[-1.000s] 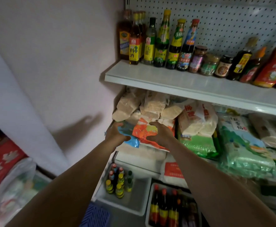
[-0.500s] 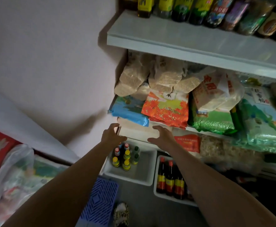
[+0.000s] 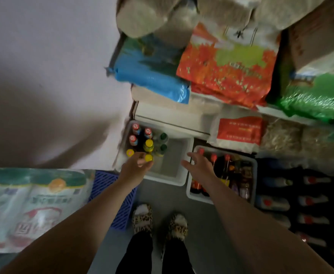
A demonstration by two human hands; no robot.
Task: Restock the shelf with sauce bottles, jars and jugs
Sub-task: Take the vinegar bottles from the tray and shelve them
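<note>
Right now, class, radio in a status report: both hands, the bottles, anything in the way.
Left hand over the yellow-capped bottles in the white bin, grip unclear. Right hand open, empty, above the second bin. Nothing blocking.

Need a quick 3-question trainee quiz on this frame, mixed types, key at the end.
1. True or false: the left hand reaches over the white bin of small bottles.
2. Which cap colours show in that bin? A) red, yellow, green B) blue, white, black
3. Fill in: the right hand hangs with fingers spread over the bin of ____-capped dark bottles.

Key: 1 true; 2 A; 3 red.
</note>
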